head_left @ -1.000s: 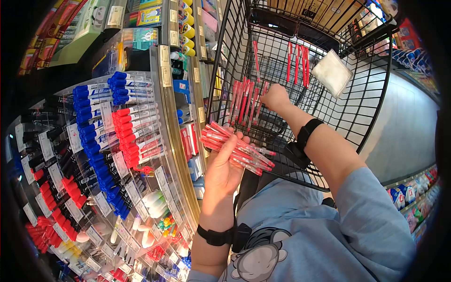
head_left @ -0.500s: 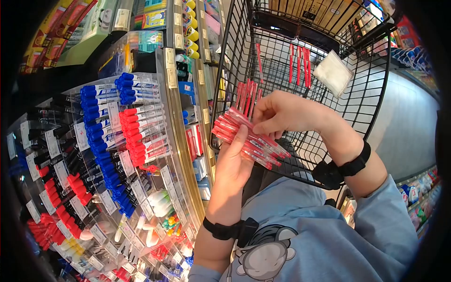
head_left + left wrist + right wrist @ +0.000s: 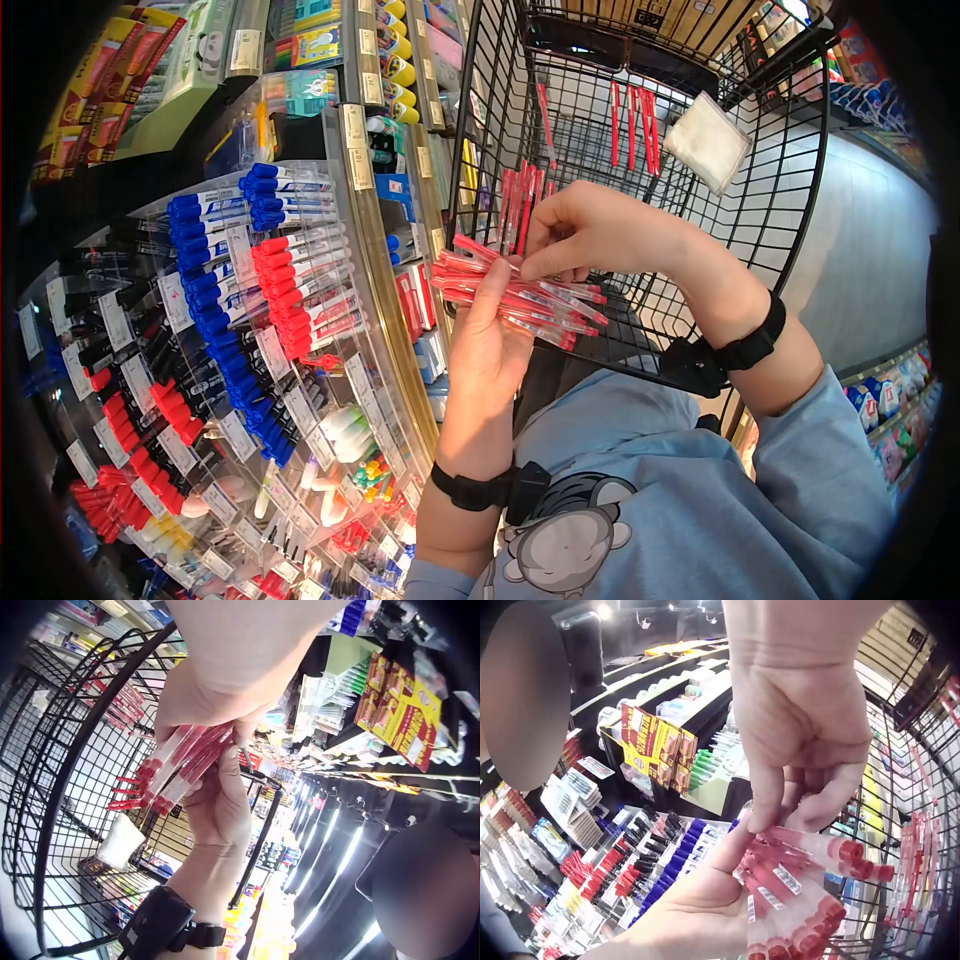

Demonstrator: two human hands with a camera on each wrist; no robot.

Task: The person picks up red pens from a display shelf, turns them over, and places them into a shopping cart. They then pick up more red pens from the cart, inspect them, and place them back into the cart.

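Note:
A fanned bundle of red gel pens (image 3: 545,300), with clear barrels and red ends, lies in my left hand (image 3: 490,345), the thumb pressed across it. My right hand (image 3: 600,235) bends over the top of the bundle, and its thumb and curled fingers pinch a red pen there. In the right wrist view, the red caps (image 3: 847,851) of a few pens stick out below my right fingers, apart from the fuller bunch (image 3: 795,922) lower down. Just behind the bundle, more red pens (image 3: 517,205) line up against the wire of the black shopping cart (image 3: 800,200).
Farther in the cart are a few red pens (image 3: 650,135), a single red pen (image 3: 545,115) and a white square packet (image 3: 708,145). To the left rises a shelf rack with blue markers (image 3: 215,290), red markers (image 3: 285,300) and price tags. The cart's rim runs close beneath my hands.
My right hand has come back from the row of pens in the cart to the bundle in my left hand, where its fingers work at the top pens. The left hand keeps its hold.

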